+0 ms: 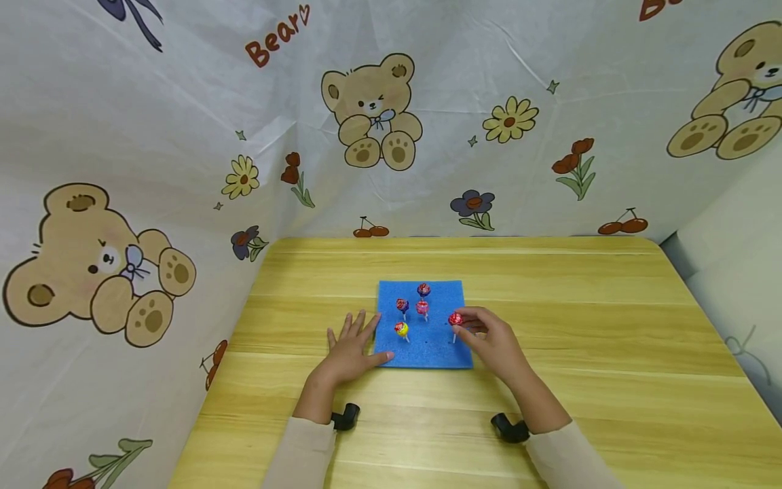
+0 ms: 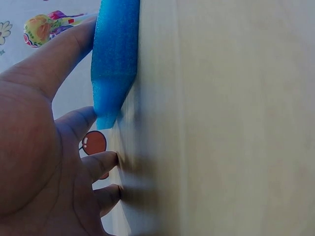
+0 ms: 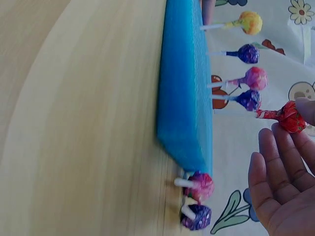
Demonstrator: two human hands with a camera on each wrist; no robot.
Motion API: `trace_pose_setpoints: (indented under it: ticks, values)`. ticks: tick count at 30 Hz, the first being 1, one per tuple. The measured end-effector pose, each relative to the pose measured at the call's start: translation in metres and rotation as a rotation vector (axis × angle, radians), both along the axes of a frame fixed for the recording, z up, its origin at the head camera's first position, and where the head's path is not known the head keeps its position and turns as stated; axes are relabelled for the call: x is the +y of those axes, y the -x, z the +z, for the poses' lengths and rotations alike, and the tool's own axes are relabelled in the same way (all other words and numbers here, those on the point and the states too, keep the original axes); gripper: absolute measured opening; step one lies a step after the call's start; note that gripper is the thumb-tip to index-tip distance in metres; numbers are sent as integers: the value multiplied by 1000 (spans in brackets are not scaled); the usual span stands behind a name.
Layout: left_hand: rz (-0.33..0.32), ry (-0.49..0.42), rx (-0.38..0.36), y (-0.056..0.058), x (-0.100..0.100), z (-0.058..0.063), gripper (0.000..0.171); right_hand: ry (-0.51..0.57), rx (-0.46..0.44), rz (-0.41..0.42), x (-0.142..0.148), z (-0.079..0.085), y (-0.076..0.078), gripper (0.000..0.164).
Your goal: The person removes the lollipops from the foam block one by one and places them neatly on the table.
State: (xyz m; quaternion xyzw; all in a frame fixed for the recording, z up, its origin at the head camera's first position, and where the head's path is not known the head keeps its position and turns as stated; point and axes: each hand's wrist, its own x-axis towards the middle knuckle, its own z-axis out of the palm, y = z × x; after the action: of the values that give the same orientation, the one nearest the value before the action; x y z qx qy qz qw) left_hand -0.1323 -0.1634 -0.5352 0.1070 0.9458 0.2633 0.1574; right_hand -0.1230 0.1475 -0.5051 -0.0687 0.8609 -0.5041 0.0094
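Note:
My right hand (image 1: pixel 493 341) pinches a red-wrapped lollipop (image 1: pixel 455 318) by its candy head between thumb and fingers, over the right part of a blue foam block (image 1: pixel 427 353). Its white stick points down toward the foam. With fingers spread, my left hand (image 1: pixel 348 356) rests at the block's left side, the thumb on its top and the index finger at its edge. Standing in the foam by their sticks are a yellow lollipop (image 1: pixel 401 329), a pink lollipop (image 1: pixel 422 308), a purple lollipop (image 1: pixel 402 305) and a dark purple-red lollipop (image 1: pixel 423 290) at the back.
In the right wrist view, another pink lollipop (image 3: pixel 201 187) and a purple lollipop (image 3: pixel 197 217) lie on the table beyond the block's corner. Small holes dot the foam. A bear-print cloth (image 1: pixel 440 163) hangs behind and left of the wooden table (image 1: pixel 611 353).

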Motion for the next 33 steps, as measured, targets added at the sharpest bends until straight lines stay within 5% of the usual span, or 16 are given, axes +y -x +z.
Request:
trace_pose_setpoints:
  ticks: [33]
  values:
    - [7,-8,-3,-1,1,2,91,-87,-6,-142,51,-16,4,42]
